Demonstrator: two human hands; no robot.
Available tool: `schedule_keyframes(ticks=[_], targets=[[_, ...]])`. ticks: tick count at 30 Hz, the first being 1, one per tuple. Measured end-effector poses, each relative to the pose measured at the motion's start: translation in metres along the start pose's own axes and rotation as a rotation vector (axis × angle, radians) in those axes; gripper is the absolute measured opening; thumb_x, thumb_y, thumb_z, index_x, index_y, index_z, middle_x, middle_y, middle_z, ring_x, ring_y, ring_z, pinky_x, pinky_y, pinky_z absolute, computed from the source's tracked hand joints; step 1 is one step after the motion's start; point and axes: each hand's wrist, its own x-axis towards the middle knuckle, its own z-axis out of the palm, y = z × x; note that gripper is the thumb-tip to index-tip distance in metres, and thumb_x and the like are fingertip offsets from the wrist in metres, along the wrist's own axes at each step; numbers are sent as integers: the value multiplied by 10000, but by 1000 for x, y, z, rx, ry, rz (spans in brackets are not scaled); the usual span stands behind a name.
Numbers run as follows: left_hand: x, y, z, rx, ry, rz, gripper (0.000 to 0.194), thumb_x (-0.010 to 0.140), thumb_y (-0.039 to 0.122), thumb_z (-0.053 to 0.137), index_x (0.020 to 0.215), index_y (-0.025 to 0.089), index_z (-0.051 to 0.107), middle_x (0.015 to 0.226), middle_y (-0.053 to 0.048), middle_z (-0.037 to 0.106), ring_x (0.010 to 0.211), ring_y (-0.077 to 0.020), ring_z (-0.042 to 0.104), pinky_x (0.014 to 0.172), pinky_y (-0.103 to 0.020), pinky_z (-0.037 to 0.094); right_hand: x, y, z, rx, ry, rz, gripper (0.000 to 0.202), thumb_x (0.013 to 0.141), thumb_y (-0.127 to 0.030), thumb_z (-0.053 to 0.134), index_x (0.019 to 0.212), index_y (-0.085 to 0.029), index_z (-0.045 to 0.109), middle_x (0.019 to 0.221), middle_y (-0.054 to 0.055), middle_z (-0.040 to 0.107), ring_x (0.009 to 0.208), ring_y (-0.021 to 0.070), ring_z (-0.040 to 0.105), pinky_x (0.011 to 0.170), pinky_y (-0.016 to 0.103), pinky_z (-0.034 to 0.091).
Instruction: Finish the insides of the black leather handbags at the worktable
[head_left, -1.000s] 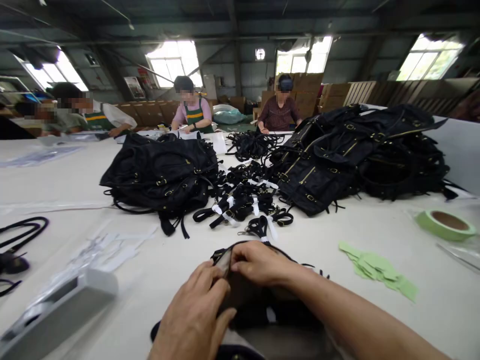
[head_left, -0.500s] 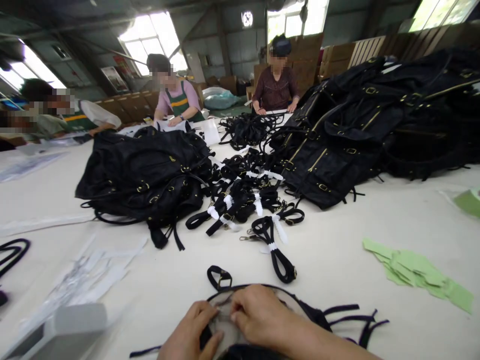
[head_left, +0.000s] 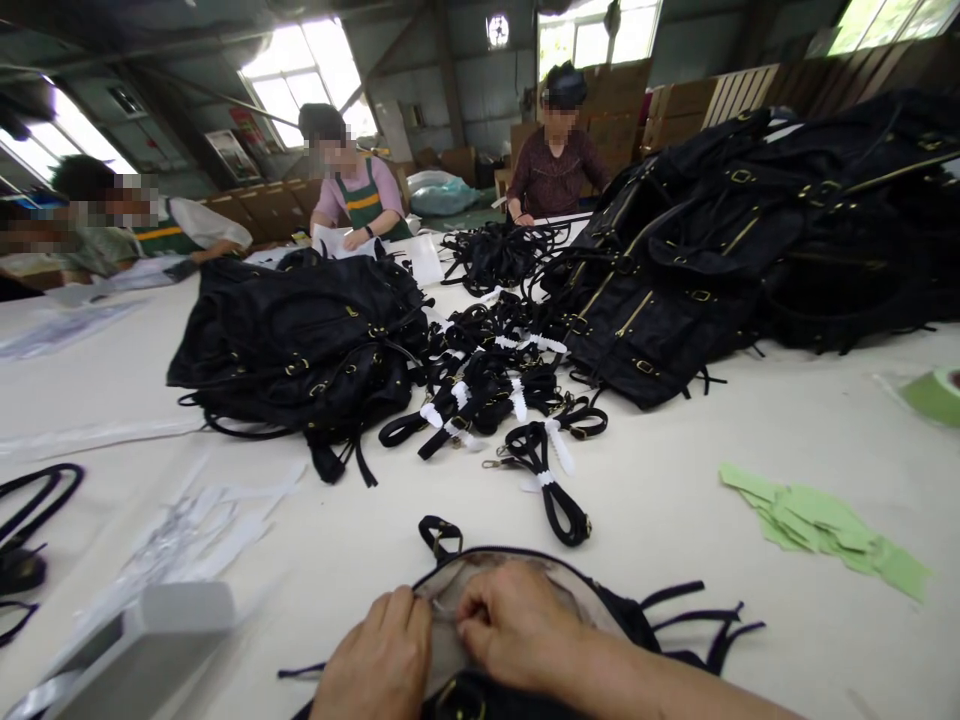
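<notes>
A black bag with a beige lining lies open at the near table edge, its thin black cords trailing to the right. My left hand grips the left side of the opening. My right hand pinches the lining just beside it, fingertips almost meeting the left hand's. A short buckled strap loop sticks up at the bag's far rim. A bundled black strap with white ties lies just beyond.
Heaps of black bags sit at left and right, with a pile of tied straps between. Green paper slips and a green tape roll lie right. A grey box sits near left. Three people work across the table.
The view has tilted up and then settled; the bag and my hands now sit lower in frame. Both hands stay on the bag's opening, which shows more beige lining.
</notes>
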Motion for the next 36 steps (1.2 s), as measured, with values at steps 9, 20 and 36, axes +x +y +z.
schedule_keyframes(ticks=[9, 20, 36], targets=[[6, -32, 1, -759, -25, -67, 322, 928, 430, 296, 748, 227, 469, 769, -13, 525, 742, -189, 539, 721, -324, 448, -8, -4, 14, 155, -4, 56, 181, 718, -202, 575, 773, -198, 747, 681, -1, 697, 615, 149, 609, 487, 202, 339], [-7, -26, 11, -877, 68, -160, 349, 927, 487, 370, 741, 224, 502, 722, 13, 532, 712, -177, 547, 683, -279, 448, -7, -8, 17, 177, 15, 45, 196, 652, -178, 514, 670, -188, 709, 614, -9, 672, 568, 146, 603, 436, 184, 316], [-9, -26, 10, -867, 105, -121, 323, 910, 481, 442, 741, 230, 554, 742, 13, 561, 720, -164, 560, 700, -252, 444, -5, -8, 22, 171, 15, 62, 173, 679, -191, 528, 688, -175, 701, 617, -5, 671, 552, 136, 593, 413, 185, 286]])
